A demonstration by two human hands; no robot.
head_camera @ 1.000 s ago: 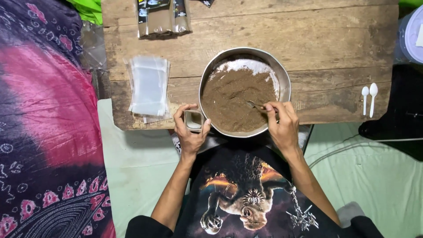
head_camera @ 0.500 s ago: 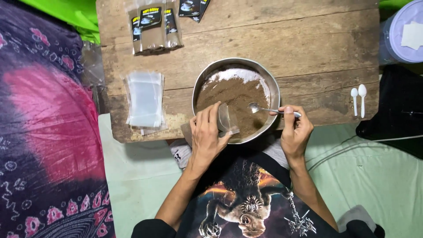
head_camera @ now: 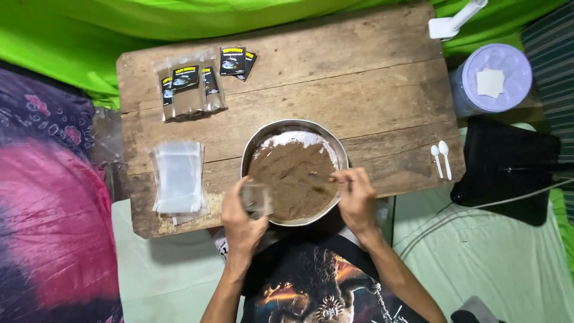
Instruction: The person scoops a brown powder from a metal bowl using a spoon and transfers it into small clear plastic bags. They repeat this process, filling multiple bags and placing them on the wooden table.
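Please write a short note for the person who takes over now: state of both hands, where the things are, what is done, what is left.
Left hand: holds a small clear bag at the near rim of the metal bowl.
Right hand: holds a spoon in the brown powder.
On the wooden table: stack of empty clear bags at left, filled packets at far left, two white spoons at right.
Done: some packets filled.
Left: the held bag shows no powder; the stack is unfilled.

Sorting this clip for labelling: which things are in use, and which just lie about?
In use: left hand holding small clear pouch; right hand holding spoon in round metal bowl of brown powder.
Lying about: two white plastic spoons; lilac lidded tub.
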